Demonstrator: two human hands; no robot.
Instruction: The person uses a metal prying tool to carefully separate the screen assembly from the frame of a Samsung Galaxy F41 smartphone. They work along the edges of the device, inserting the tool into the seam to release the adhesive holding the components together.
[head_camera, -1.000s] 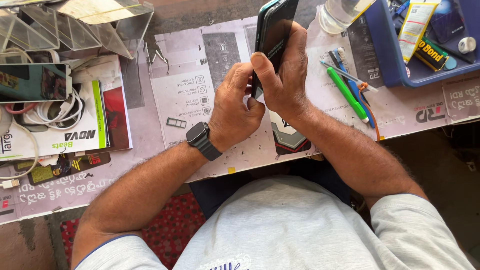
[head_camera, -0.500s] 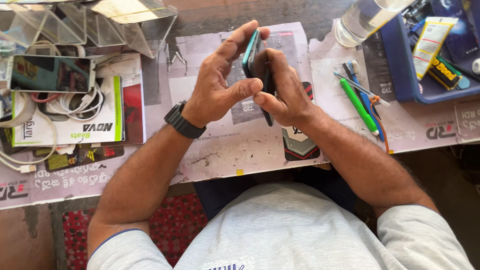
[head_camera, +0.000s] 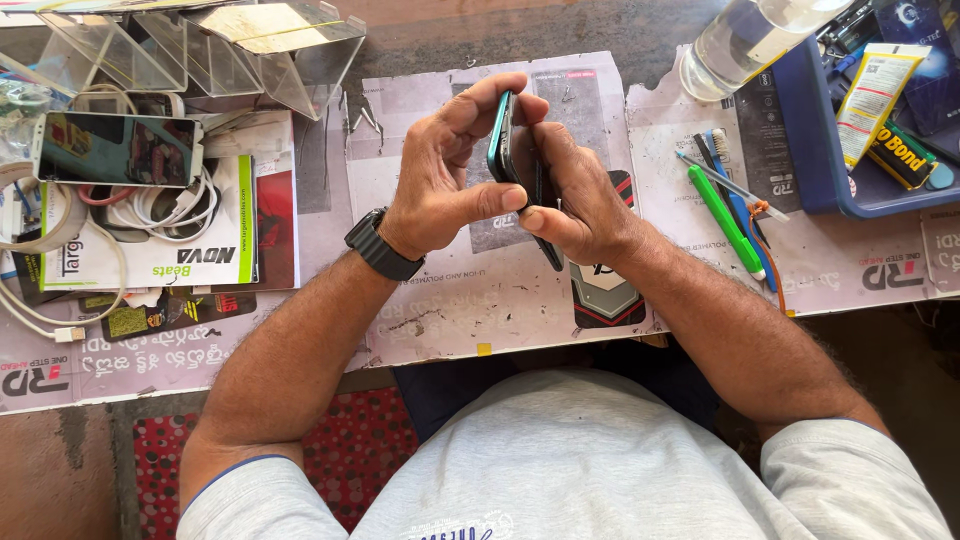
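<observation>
Nearest the camera, the person's grey shirt fills the lower edge, with both forearms reaching up over the tabletop, which is covered in printed paper sheets. The left hand, with a black watch on its wrist, and the right hand meet above the middle of the tabletop. Between them they hold a phone with a teal edge, turned on its side so the thin edge faces up. The left grip is closed around it, thumb pressed against the lower part and fingers curled over the top; the right grip is closed on its other face, thumb tip meeting the left thumb.

To the right lie a green pen and a toothbrush. Beyond them sits a blue tray and a clear bottle. Far left, another phone rests on coiled white cables.
</observation>
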